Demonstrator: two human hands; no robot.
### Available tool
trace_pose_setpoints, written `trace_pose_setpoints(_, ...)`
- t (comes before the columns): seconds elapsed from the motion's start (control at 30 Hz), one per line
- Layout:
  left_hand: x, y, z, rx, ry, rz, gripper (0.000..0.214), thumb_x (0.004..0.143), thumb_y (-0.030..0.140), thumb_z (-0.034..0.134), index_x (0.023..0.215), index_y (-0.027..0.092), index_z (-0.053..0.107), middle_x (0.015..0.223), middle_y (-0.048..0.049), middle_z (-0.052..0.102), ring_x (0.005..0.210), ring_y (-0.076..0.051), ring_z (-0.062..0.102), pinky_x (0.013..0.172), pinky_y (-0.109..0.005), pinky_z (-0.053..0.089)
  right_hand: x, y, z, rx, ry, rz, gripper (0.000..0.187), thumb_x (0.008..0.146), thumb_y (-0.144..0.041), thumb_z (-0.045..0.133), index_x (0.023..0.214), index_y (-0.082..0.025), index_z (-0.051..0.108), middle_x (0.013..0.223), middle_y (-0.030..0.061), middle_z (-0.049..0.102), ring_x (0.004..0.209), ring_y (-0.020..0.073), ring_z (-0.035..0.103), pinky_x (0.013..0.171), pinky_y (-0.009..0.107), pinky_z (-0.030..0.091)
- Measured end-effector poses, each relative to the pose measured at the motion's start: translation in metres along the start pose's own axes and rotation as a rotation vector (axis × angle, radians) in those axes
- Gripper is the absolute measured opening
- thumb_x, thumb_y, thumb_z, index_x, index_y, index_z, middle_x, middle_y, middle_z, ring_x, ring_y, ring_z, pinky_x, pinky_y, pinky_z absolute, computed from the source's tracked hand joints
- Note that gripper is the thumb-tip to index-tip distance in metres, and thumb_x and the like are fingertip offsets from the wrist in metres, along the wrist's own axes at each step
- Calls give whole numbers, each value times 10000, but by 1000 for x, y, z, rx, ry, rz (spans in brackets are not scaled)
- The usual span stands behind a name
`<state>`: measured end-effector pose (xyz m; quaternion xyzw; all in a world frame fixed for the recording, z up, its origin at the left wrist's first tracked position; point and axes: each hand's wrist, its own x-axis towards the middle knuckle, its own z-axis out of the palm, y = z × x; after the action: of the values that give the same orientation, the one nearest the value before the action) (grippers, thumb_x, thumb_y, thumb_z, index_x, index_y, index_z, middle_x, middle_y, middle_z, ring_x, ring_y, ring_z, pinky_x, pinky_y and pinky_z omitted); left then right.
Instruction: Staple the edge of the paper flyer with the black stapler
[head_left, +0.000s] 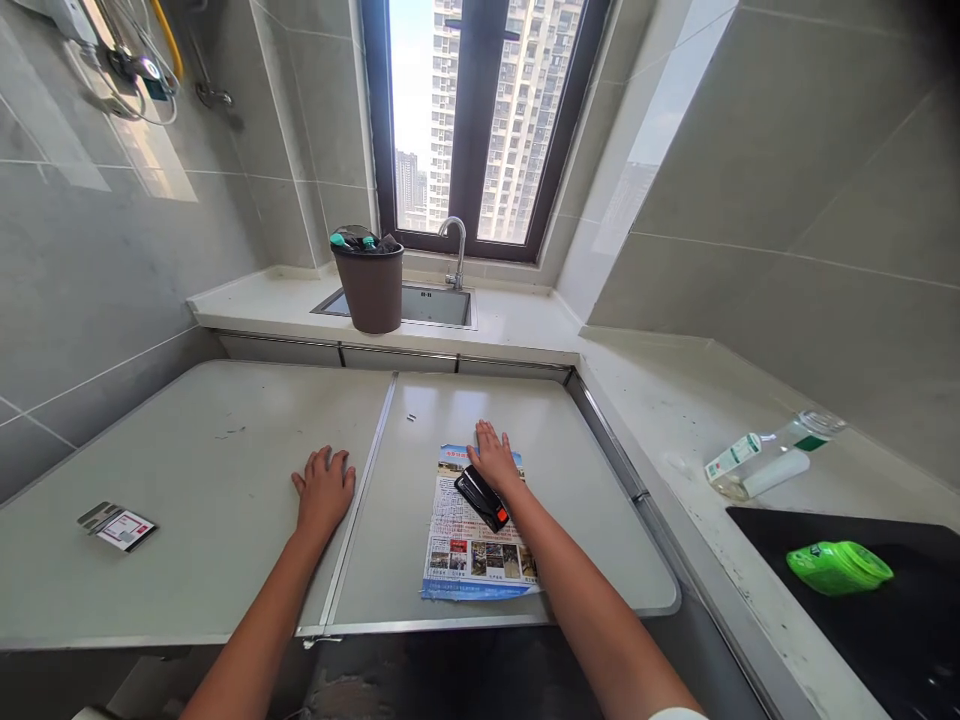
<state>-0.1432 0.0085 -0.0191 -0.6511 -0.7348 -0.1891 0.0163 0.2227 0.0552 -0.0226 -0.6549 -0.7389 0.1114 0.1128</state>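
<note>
My left hand (pixel 324 492) rests on the left panel of the white folding table (pixel 225 450), close to the centre seam, fingers apart and nothing in it. My right hand (pixel 495 460) lies open over the top edge of a printed flyer (pixel 457 560), fingertips reaching past the paper. Just beside that wrist, a black stapler (pixel 480 497) with a red end sits on the flyer, not gripped. Some tiny staple pieces (pixel 411 417) lie beyond the flyer. Farther left is a small staple box (pixel 124 528) with grey strips that look like staples next to it.
A brown bin (pixel 373 290) stands at the sink (pixel 442 305), near the tap (pixel 459 255). Along the right counter (pixel 675 420) are clear bottles (pixel 780 455) and a green packet (pixel 838 567) on a black hob (pixel 907 610). A window (pixel 480 120) is behind.
</note>
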Motion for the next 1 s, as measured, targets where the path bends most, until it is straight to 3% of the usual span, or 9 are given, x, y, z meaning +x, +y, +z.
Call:
trace_pose_setpoints(0.13,3,10,-2,-163,67,97,287,977,337,554,1161,173,702,1381,-193,596,1283,-361,581,1110,-557,463,-1,6,0,14,16,-4,692,1090,-439,273,1695,-107,224,1766,128,189,1653,225,138,1331,543,64)
trace_pose_setpoints(0.2,0,30,-2,-307,18,228,224,983,314,538,1096,198,694,1280,-144,645,1194,-316,627,1075,-502,496,0,4,1,13,18,-11,684,1089,-428,278,1695,-114,230,1764,130,195,1653,231,143,1328,556,65)
trace_pose_setpoints(0.27,-6,57,1,-453,-114,394,199,1007,299,511,1079,217,677,1208,-103,671,1149,-268,641,1056,-452,507,2,2,1,12,19,-14,673,1089,-419,281,1694,-126,240,1765,126,198,1653,231,142,1325,565,65)
trace_pose_setpoints(0.37,-19,98,9,-531,-242,593,197,1005,280,534,1123,228,682,1244,-98,673,1197,-263,616,1059,-451,486,3,1,1,24,18,-6,648,1089,-413,306,1680,-150,286,1761,119,222,1652,237,144,1321,574,75)
trace_pose_setpoints(0.47,-30,119,15,-450,-289,705,273,956,305,640,1219,244,677,1312,-95,670,1233,-301,595,1040,-501,457,2,1,-1,69,51,-7,580,1088,-394,350,1624,-178,398,1737,124,303,1636,257,197,1310,583,120)
trace_pose_setpoints(0.63,-33,117,20,-394,-290,721,306,951,325,668,1251,263,673,1344,-93,672,1258,-309,589,1021,-505,438,-4,-4,-19,145,258,-18,362,1083,-252,373,1296,-219,665,1429,135,635,1380,257,527,1225,503,323)
trace_pose_setpoints(0.77,-32,114,23,-399,-279,714,323,943,304,678,1264,270,670,1346,-86,670,1258,-304,592,1026,-498,438,-33,-13,-41,300,273,-47,286,1085,-302,427,1042,-227,700,1108,112,688,1086,258,640,988,406,504)
trace_pose_setpoints(0.9,-32,115,23,-414,-278,703,304,952,319,681,1253,273,680,1327,-77,673,1246,-297,594,1022,-493,438,-91,-20,-41,370,271,-32,304,1017,-514,593,1162,-253,649,1161,93,665,1110,289,637,952,434,531)
trace_pose_setpoints(1.0,-31,116,22,-427,-288,692,290,944,312,697,1231,271,686,1304,-68,679,1228,-292,602,1011,-485,438,-128,-21,-26,348,277,12,491,910,-451,736,1320,-239,569,1269,121,638,1182,326,613,978,473,535)
